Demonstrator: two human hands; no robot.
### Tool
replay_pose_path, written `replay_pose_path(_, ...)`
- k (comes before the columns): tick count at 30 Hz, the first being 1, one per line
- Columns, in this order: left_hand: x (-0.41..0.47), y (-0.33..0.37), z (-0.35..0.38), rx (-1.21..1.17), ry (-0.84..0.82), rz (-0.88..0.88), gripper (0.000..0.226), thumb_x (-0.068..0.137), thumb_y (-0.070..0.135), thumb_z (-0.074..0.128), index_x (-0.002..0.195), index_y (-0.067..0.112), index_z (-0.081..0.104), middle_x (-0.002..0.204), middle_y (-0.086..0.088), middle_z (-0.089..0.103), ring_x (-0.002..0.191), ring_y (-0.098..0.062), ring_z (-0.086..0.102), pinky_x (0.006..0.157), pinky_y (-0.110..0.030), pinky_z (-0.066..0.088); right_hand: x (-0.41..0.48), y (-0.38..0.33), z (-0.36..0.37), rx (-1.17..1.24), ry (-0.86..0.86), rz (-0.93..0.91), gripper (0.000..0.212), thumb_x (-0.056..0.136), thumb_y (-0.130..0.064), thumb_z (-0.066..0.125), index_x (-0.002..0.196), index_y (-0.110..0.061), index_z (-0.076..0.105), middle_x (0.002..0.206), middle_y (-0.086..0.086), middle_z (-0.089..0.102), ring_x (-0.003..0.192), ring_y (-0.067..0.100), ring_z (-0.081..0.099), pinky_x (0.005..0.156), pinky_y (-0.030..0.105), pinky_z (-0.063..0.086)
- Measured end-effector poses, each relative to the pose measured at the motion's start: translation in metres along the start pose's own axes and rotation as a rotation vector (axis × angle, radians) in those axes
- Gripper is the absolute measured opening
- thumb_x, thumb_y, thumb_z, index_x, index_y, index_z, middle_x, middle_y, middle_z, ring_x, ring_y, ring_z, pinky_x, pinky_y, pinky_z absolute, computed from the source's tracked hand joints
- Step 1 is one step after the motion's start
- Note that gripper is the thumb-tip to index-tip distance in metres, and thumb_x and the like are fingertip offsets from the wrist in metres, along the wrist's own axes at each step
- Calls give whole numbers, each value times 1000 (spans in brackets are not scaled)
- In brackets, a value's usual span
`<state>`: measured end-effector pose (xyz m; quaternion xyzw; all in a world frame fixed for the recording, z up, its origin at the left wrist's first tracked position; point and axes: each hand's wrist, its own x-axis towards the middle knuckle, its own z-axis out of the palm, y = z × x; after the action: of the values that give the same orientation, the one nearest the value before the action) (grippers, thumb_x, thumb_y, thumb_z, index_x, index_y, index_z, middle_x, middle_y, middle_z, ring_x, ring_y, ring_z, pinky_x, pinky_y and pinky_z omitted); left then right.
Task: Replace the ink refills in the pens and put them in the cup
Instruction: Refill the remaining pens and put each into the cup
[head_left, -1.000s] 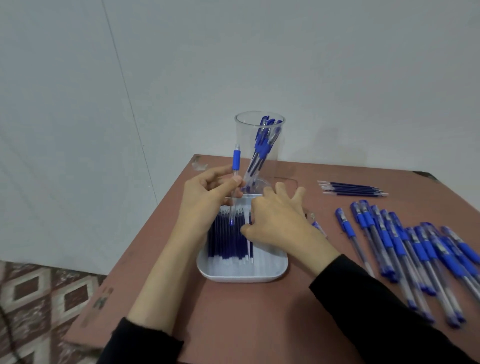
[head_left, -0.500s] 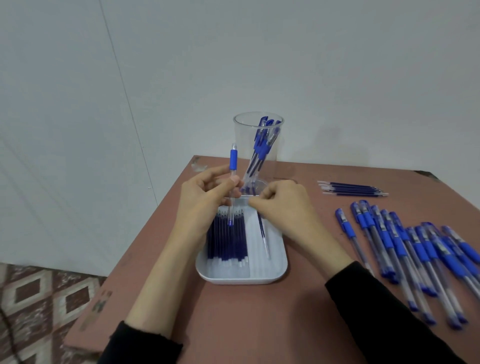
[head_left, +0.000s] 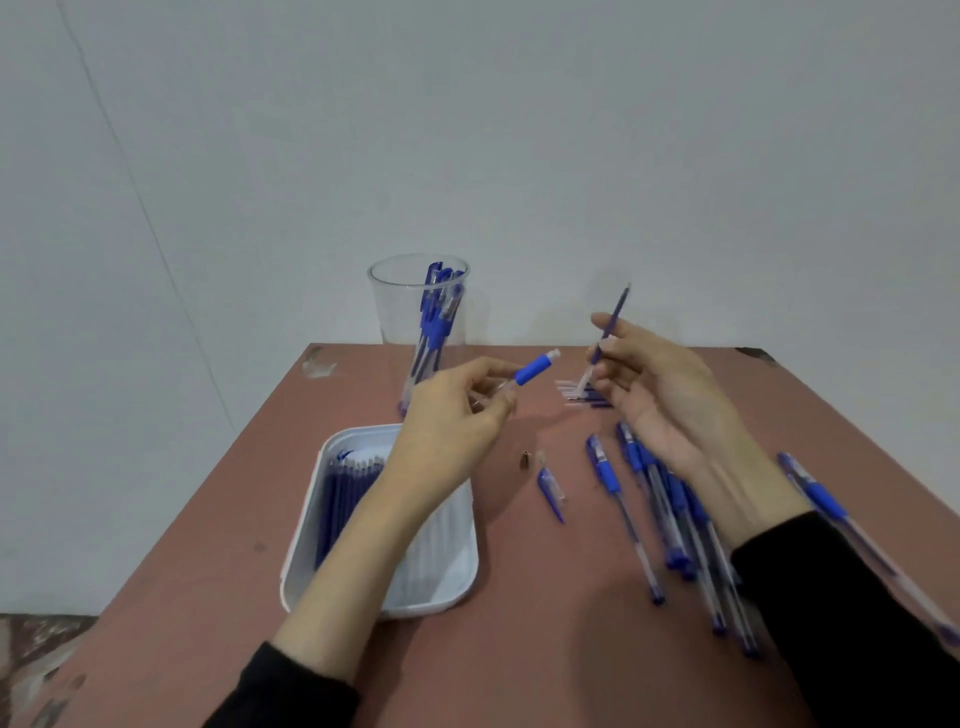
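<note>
My left hand (head_left: 457, 410) pinches a clear pen barrel with a blue grip (head_left: 535, 370), its open end pointing right. Above the table, my right hand (head_left: 654, 384) pinches a blue ink refill (head_left: 612, 327), held tilted with one end up. The two hands are apart. A clear plastic cup (head_left: 418, 306) at the table's back holds several blue pens. A white tray (head_left: 363, 519) under my left forearm holds several blue refills.
Several blue pens (head_left: 654, 499) lie in a row on the right of the brown table (head_left: 519, 649), partly under my right arm. A pen cap (head_left: 550, 491), a small metal tip (head_left: 527, 460) and several refills (head_left: 576, 392) lie on the table.
My right hand has lifted a refill out of the tray and moved it up and right. My left hand tilted the barrel toward it. The view has shifted left.
</note>
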<state>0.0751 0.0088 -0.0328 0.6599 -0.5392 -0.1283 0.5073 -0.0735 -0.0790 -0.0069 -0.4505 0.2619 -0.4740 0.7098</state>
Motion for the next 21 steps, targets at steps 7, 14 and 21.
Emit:
replay_pose_path(7, 1, -7, 8, 80, 0, 61, 11, 87, 26, 66, 97, 27, 71, 71, 15, 63, 61, 3, 51, 59, -7, 37, 5, 5, -13, 50, 134, -207, 13, 93, 1, 51, 92, -9, 58, 68, 4, 64, 63, 16, 64, 64, 24, 55)
replay_pose_path(14, 1, -4, 4, 45, -15, 50, 13, 88, 27, 65, 100, 28, 71, 74, 14, 67, 61, 5, 54, 59, -5, 38, 5, 13, -11, 25, 118, -231, 11, 94, 1, 51, 94, -8, 57, 70, 5, 63, 64, 16, 64, 62, 24, 54)
replay_pose_path(21, 0, -2, 3, 36, -21, 37, 16, 87, 26, 65, 101, 24, 73, 72, 15, 66, 60, 5, 53, 59, -5, 38, 5, 13, -11, 44, 100, -228, 10, 94, 0, 52, 94, -8, 58, 70, 5, 64, 65, 18, 65, 63, 24, 54)
